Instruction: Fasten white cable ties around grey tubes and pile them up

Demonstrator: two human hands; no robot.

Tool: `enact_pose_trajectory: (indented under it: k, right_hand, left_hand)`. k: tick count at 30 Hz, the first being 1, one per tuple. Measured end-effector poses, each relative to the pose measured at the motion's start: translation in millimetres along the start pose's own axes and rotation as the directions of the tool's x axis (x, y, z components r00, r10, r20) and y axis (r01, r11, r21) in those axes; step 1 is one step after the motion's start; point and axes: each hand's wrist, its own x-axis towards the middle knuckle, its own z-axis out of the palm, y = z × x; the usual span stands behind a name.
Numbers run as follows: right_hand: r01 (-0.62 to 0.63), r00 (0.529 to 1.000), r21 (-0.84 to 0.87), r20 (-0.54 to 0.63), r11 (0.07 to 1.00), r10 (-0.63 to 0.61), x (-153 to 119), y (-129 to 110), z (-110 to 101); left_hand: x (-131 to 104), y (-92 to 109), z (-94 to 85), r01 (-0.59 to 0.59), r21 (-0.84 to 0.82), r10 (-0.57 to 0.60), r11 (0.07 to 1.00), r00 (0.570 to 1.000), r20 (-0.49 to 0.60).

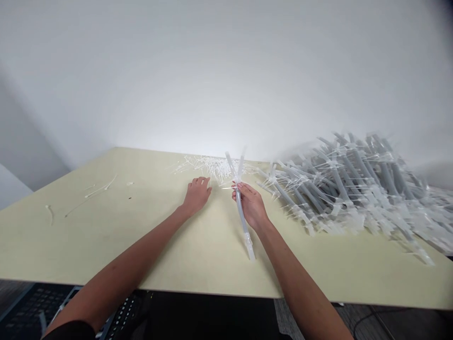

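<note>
My right hand (249, 200) is closed around a translucent plastic tube assembly (242, 215), gripping it just below where two arms fork upward in a Y. Its lower end, with a whitish fitting, slants down over the table. A thin white cable tie (227, 188) sticks out leftward near the grip. To the left, my left hand (197, 194) hovers at or just over the tabletop, fingers bent and apart, with nothing visible in them. Just beyond both hands lies a loose heap of white cable ties (215, 166).
A large pile of similar tube assemblies (339, 184) covers the table's right side. Several stray cable ties (101, 190) lie on the left of the pale yellow table (170, 262). A white wall (226, 75) rises behind. Below the front edge is a dark crate (35, 307).
</note>
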Motion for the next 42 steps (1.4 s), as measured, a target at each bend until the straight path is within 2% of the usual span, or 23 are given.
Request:
enact_pose_trajectory:
  k: [4,6,8,12,16,20,23,27,33,35,39,42]
  right_hand:
    - [0.014,1.000,-0.015,0.028,1.000,-0.013,2.3,-12.3,-0.9]
    - [0.083,0.996,-0.025,0.032,0.996,-0.082,5.4,-23.4,1.6]
    - [0.191,0.981,-0.045,0.036,0.981,-0.189,9.6,-35.6,6.3]
    - [0.389,0.913,-0.129,-0.075,0.912,-0.400,20.2,-48.5,16.1]
    - [0.457,0.844,-0.213,-0.202,0.864,-0.497,30.3,-36.3,16.6]
    - [0.425,0.857,-0.195,-0.228,0.884,-0.462,34.7,-19.7,7.4]
    - [0.378,0.892,-0.240,-0.165,0.894,-0.421,32.6,-14.9,0.2]
    - [0.337,0.922,-0.301,-0.084,0.892,-0.377,26.1,-13.4,-3.9]
    - [0.326,0.929,-0.416,-0.027,0.849,-0.370,17.6,-6.2,-6.8]
    - [0.283,0.948,-0.488,0.012,0.826,-0.318,14.7,-0.2,-11.5]
    - [0.151,0.988,-0.599,0.081,0.786,-0.128,11.7,12.2,-22.1]
    - [0.146,0.989,-0.571,0.100,0.808,-0.108,13.1,17.4,-25.0]
  left_hand:
    - [11.2,-20.4,6.8,-0.037,0.137,0.018,0.990,0.990,0.142]
    - [12.7,-27.0,6.9,-0.060,0.155,0.025,0.986,0.976,0.218]
    - [13.7,-31.5,5.8,-0.085,0.178,0.039,0.980,0.968,0.247]
    - [26.1,-38.3,6.2,-0.100,0.206,0.045,0.973,0.966,0.256]
    - [53.1,-43.0,15.2,-0.131,0.192,0.073,0.973,0.956,0.283]
    - [75.9,-41.1,26.4,-0.206,0.173,0.138,0.963,0.931,0.337]
    - [84.4,-37.7,31.1,-0.231,0.191,0.153,0.954,0.923,0.352]
    - [86.0,-35.3,31.7,-0.217,0.235,0.131,0.947,0.934,0.333]
    - [72.9,-33.9,24.7,-0.138,0.285,0.060,0.949,0.962,0.266]
    - [67.3,-33.4,17.8,-0.113,0.287,0.041,0.951,0.968,0.246]
    - [51.2,-29.2,-2.1,-0.066,0.271,0.014,0.960,0.981,0.192]
    - [29.6,-17.9,-12.6,-0.023,0.161,-0.001,0.987,0.989,0.147]
